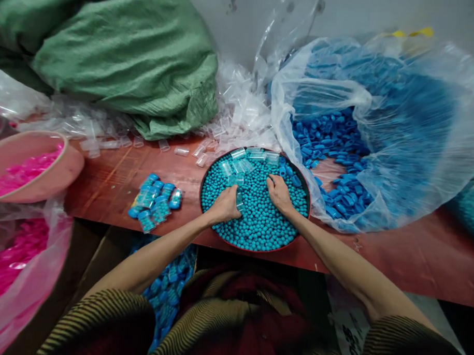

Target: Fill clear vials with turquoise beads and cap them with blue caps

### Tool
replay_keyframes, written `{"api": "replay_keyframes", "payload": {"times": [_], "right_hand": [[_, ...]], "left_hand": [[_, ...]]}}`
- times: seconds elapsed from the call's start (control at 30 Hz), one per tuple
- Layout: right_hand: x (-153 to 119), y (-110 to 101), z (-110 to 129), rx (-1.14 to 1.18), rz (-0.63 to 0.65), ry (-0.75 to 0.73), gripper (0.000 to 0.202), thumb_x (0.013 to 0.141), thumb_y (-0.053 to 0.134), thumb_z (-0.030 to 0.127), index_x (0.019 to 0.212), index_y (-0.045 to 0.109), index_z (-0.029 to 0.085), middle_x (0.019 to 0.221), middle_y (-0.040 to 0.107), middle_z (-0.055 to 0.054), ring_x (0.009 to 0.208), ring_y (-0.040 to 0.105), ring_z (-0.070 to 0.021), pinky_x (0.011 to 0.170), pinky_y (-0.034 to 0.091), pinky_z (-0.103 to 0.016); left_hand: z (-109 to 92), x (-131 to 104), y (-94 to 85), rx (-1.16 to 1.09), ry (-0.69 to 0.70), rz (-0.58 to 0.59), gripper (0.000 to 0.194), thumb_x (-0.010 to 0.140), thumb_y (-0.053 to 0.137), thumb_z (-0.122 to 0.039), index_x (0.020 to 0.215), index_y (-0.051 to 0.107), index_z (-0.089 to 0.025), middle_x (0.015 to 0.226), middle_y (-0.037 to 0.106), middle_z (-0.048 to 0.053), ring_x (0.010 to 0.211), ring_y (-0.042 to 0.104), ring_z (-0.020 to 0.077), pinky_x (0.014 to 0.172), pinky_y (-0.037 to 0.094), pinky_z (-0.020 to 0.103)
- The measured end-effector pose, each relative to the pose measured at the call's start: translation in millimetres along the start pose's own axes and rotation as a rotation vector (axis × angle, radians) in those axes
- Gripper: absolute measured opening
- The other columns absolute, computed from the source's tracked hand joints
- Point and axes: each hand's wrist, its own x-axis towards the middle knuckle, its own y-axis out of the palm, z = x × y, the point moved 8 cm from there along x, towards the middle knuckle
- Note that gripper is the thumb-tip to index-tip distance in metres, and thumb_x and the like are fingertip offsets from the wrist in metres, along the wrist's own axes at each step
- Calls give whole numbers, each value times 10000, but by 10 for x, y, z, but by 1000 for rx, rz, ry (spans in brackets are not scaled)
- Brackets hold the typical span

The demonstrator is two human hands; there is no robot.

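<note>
Pinched between closed fingers of the left hand (225, 204): a clear plastic tube (240, 200), probably light, stiff, slippery, best held by its sides. Curled over round turquoise beads (254, 227) with the right hand (280, 193), grip unclear. Around both, a round red-rimmed tray (253, 250).

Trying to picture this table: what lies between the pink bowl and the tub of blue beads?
A small pile of blue-capped tubes, with loose clear tubes farther back; the head view shows this.
</note>
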Motion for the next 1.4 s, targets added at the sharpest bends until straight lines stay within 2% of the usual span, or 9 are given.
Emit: {"api": "replay_keyframes", "payload": {"times": [0.23,0.5,0.6,0.7,0.83,0.97,1.13,1.27,1.4], "right_hand": [[252,178,-44,159,40,107,515,813,417,614,779,668,166,844,697,-66,924,617,-250,898,456,-383],[161,389,62,388,195,190,617,847,280,675,751,675,210,623,666,-37,786,654,-222,751,515,-369],[71,354,213,361,171,155,643,819,282,708,726,661,198,657,673,-40,803,638,-238,788,501,-386],[-41,342,376,320,154,93,584,790,365,705,702,651,203,744,693,-35,858,620,-241,846,478,-375],[-90,302,488,289,208,-5,482,836,398,608,823,686,222,931,715,-27,986,609,-220,943,437,-357],[105,150,409,149,190,-93,447,893,338,476,921,686,196,1044,687,-73,1058,585,-211,999,399,-380],[332,209,266,141,203,-98,254,761,590,395,892,689,202,1129,643,-76,1133,528,-221,1062,332,-359],[330,294,137,169,185,1,307,760,562,480,766,668,192,880,685,-52,974,592,-234,989,399,-394],[255,294,61,250,167,116,517,834,352,604,745,648,188,695,674,-31,798,632,-214,803,508,-370]], "left_hand": [[20,129,36,-79,4,-22,878,550,729,-246,1326,343,-100,1303,490,173,1223,473,326,1050,376,424],[-72,156,144,-271,-18,-189,765,567,703,-200,1253,374,-115,1270,484,163,1205,471,304,1042,378,439],[-71,215,209,-432,-22,-218,839,563,712,-208,1300,319,-134,1297,481,146,1200,486,285,1038,390,440],[-137,298,261,-567,85,-226,836,576,699,-186,1320,319,-145,1324,487,138,1219,480,275,1059,375,434],[-141,345,333,-617,158,-206,797,608,685,-201,1326,340,-174,1326,501,111,1237,464,285,1060,367,453],[-53,327,400,-605,81,-135,949,604,708,-247,1395,192,-152,1287,510,117,1181,502,284,1036,379,472],[-45,308,387,-567,24,-101,927,604,729,-292,1362,220,-133,1196,551,122,1093,552,276,981,419,454],[-46,307,384,-564,-4,-106,967,580,776,-328,1357,223,-169,1221,544,115,1128,541,287,991,414,454],[-56,308,382,-543,8,-129,1034,546,814,-396,1358,215,-173,1279,516,132,1193,506,316,1026,385,480]]}}
